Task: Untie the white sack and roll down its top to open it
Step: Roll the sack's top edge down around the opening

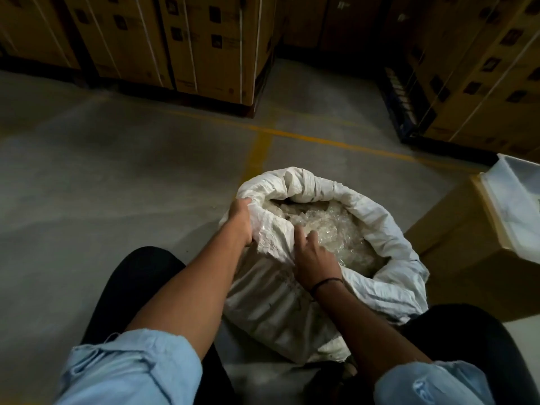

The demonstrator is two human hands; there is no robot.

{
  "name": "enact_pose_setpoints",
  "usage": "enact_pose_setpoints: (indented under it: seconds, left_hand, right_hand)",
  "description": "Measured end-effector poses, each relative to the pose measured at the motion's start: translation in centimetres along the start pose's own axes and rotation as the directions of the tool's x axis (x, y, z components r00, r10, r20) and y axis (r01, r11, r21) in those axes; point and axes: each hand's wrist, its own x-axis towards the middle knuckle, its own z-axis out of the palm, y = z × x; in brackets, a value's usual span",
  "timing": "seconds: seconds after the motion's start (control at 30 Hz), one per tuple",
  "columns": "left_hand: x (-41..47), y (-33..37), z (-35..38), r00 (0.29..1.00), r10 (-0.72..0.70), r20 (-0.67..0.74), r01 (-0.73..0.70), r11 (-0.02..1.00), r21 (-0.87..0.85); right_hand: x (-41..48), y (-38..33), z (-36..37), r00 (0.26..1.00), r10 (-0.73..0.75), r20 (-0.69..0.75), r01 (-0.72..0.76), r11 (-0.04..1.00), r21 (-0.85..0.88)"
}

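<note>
1. White sack (pixel 380 229) — stands on the floor (pixel 117 185) between the two knees, toward 5 o'clock from the middle of the view. Mouth already open, no tie seen on it.
2. Left hand (pixel 241 220) — grips the rim at 9 o'clock of the mouth, fingers curled round the fabric.
3. Right hand (pixel 314 258) — lies on the rim at 6 o'clock, fingers bent over the edge and seemingly pinching it; fingertips partly hidden.
4. Step in hand, as judged: rolling down the top. Looks thick and rolled from 12 to 4 o'clock, less so on the near side.
5. Next move probably calls for turning the near edge outward and down with both hands, evenly, without tipping the sack.
6. Counted: one sack, two hands, one cardboard box (pixel 455 244) at 3 o'clock, one pale plastic bin (pixel 514 206) on top of it. Clear plastic wrap (pixel 330 226) inside, too crumpled to count.
</note>
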Motion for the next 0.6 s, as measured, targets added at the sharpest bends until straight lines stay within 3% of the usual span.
enact_pose_setpoints:
  seconds: [0.23, 0.3, 0.33, 0.37, 0.4, 0.43, 0.47, 0.5, 0.53, 0.6]
  left_hand:
    - [0.8, -0.2, -2.8, 0.995, -0.051, 0.086, 0.057, 0.996, -0.071]
    - [1.7, 0.0, -2.9, 0.998, -0.032, 0.059, 0.028, 0.997, 0.073]
    - [2.2, 0.1, -2.8, 1.0, 0.007, -0.022, -0.002, 0.98, 0.201]
    - [2.7, 0.2, -2.5, 0.986, 0.09, -0.14, -0.034, 0.931, 0.364]
    - [2.6, 0.4, -2.3, 0.943, 0.229, -0.242, -0.042, 0.802, 0.595]
    - [2.3, 0.5, -1.9, 0.876, 0.412, -0.25, -0.047, 0.589, 0.807]
    - [1.9, 0.7, -1.4, 0.823, 0.546, -0.158, -0.07, 0.373, 0.925]
    - [1.8, 0.7, -0.8, 0.812, 0.582, -0.052, -0.109, 0.238, 0.965]
    - [1.7, 0.6, 0.0, 0.838, 0.546, 0.012, -0.144, 0.2, 0.969]
    - [2.9, -0.2, 1.0, 0.917, 0.399, 0.019, -0.129, 0.25, 0.96]
  right_hand:
    - [0.4, -0.9, -3.2, 0.992, -0.089, -0.085, 0.084, 0.994, -0.065]
    - [-0.8, -2.4, -2.3, 0.99, -0.112, -0.091, 0.103, 0.991, -0.09]
    - [-1.2, -2.9, -1.6, 0.989, -0.11, -0.094, 0.099, 0.988, -0.119]
    - [-1.6, -3.1, -0.9, 0.99, -0.101, -0.101, 0.085, 0.985, -0.151]
    - [-2.1, -3.2, -0.4, 0.994, -0.082, -0.074, 0.067, 0.981, -0.18]
    - [-2.5, -3.2, 0.2, 0.997, -0.066, -0.037, 0.058, 0.979, -0.194]
    - [-3.1, -3.3, 0.8, 0.998, -0.062, 0.011, 0.063, 0.979, -0.194]
    - [-3.8, -3.5, 1.3, 0.995, -0.081, 0.051, 0.089, 0.979, -0.183]
    - [-4.4, -3.8, 1.5, 0.992, -0.11, 0.068, 0.12, 0.979, -0.163]
    - [-4.6, -4.5, 1.5, 0.983, -0.177, 0.056, 0.183, 0.975, -0.123]
